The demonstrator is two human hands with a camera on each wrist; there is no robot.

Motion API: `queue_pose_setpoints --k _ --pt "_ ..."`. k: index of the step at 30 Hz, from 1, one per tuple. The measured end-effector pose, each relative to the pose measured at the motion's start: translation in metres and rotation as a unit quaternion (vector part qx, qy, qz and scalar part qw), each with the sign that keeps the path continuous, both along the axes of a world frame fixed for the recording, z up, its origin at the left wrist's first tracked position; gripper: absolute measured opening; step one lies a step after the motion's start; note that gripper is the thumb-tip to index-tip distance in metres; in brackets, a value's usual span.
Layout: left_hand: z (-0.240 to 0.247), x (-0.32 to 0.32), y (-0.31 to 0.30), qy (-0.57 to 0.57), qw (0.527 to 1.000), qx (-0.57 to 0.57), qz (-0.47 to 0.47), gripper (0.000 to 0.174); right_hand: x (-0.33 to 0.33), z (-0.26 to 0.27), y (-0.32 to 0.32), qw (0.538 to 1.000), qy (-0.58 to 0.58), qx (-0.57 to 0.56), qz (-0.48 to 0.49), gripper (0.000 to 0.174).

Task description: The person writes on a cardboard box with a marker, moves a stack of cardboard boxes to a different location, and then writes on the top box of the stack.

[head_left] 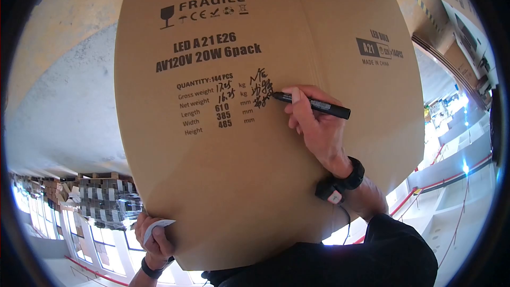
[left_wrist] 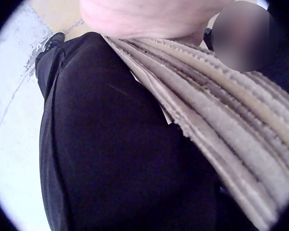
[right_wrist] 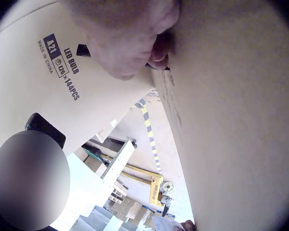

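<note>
A large flattened cardboard carton (head_left: 228,180) printed "FRAGILE" and "LED A21 E26" fills the middle of the head view. My right hand (head_left: 324,133) pinches a black marker (head_left: 332,109) between thumb and fingers, its tip right at the handwritten characters (head_left: 260,89) beside the weight lines. More handwriting fills in the gross and net weights. At the carton's lower left corner, my left hand (head_left: 151,239) grips the edge together with a white slip of paper (head_left: 159,225). Several layered cardboard edges (left_wrist: 216,106) slant away below that hand in the left wrist view.
Dark trousers (left_wrist: 111,134) lie close under the cardboard. Wrapped stacks of goods (head_left: 106,199) on pallets stand along the left by windows. A yellow pallet jack (right_wrist: 156,188) and a striped floor line (right_wrist: 149,130) show beyond the carton in the right wrist view.
</note>
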State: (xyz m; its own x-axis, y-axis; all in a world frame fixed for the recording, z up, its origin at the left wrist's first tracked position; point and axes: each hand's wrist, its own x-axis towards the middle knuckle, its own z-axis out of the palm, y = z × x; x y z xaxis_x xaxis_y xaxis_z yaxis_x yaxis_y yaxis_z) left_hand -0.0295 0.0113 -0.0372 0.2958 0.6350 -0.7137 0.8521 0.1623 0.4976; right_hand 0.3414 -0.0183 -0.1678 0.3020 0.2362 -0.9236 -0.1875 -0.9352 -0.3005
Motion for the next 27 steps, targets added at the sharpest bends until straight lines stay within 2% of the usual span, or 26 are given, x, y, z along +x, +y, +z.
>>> queue_pose_setpoints --k 6,9,12,15,18,21,24,27 --pt "0.0 0.005 0.004 0.013 0.999 -0.037 0.02 0.02 0.0 0.001 -0.002 1.0 0.021 -0.009 0.008 0.017" --pt "0.001 0.002 -0.002 0.017 1.0 -0.003 0.025 0.021 0.001 0.0 -0.004 1.0 0.0 -0.003 -0.014 0.017" --pt "0.001 0.005 0.002 0.016 0.999 -0.02 0.028 0.021 0.004 0.0 -0.006 0.998 0.008 0.016 0.064 0.017" --pt "0.002 0.002 -0.002 0.017 1.0 0.006 0.018 0.022 0.001 0.002 -0.002 1.0 0.0 -0.018 -0.023 0.017" --pt "0.002 0.004 0.006 0.01 0.999 -0.052 0.011 0.022 -0.001 0.002 -0.001 1.0 -0.002 0.004 -0.022 0.016" --pt "0.002 0.004 0.008 0.016 0.998 -0.068 0.012 0.022 0.003 0.002 -0.006 1.0 0.013 0.002 0.015 0.015" --pt "0.001 0.006 0.007 0.008 0.998 -0.062 0.03 0.02 0.004 -0.002 -0.012 0.992 -0.013 0.054 0.11 0.014" --pt "0.0 0.001 0.005 0.005 0.999 -0.046 0.011 0.018 0.003 0.002 -0.008 1.0 0.013 0.01 0.011 0.015"
